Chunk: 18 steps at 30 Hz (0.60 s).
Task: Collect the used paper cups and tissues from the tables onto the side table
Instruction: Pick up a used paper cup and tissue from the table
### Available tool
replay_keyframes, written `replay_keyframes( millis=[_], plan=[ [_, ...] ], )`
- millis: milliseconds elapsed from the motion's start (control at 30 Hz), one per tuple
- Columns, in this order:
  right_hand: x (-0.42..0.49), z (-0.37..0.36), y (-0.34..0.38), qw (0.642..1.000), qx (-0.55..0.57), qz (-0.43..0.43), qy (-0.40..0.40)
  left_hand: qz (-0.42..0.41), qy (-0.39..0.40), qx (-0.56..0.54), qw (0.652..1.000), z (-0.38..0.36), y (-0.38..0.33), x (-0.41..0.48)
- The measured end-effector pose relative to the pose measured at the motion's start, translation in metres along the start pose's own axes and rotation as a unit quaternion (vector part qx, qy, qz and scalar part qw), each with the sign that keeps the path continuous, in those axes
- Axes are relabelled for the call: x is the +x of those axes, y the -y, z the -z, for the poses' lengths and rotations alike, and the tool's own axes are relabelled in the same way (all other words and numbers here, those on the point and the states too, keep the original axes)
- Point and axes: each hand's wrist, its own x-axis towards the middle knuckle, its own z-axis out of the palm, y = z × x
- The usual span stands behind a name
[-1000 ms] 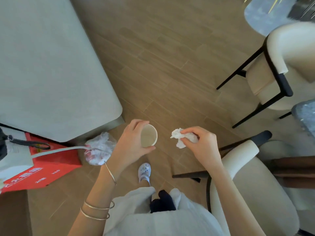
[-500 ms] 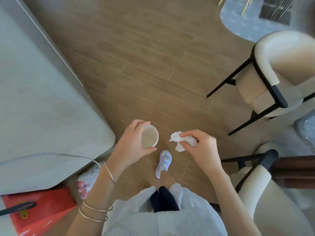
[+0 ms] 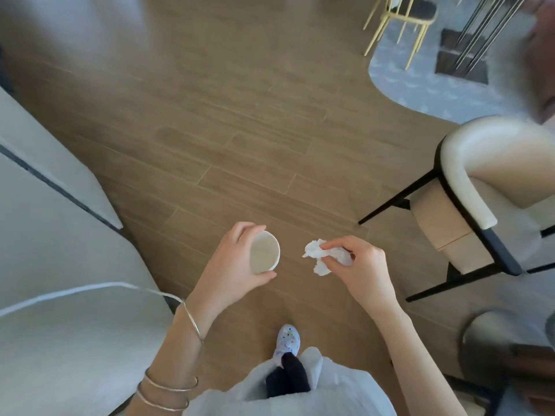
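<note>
Above the wooden floor [image 3: 240, 121], left hand [image 3: 231, 265] fingers wrap the paper cup [image 3: 264, 256], right hand [image 3: 360, 265] fingers pinch the tissue [image 3: 318, 256].

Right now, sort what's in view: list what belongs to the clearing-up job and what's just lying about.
Job:
paper cup, gripped by the left hand
crumpled tissue, pinched by the right hand

Just about:
cream chair
white cable
gold-legged chair
grey rug
</note>
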Motion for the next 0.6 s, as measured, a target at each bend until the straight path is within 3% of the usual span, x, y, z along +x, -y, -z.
replay_keyframes(
  millis=[233,600],
  plan=[
    [0.093,0.018,-0.015,0.999,-0.016,0.002,-0.037,-0.022,0.016,-0.006,1.0,-0.001,-0.007,0.107],
    [0.238,0.015,-0.043,0.991,-0.032,-0.093,-0.087,-0.078,0.106,-0.014,0.991,-0.011,0.007,0.301]
  ],
)
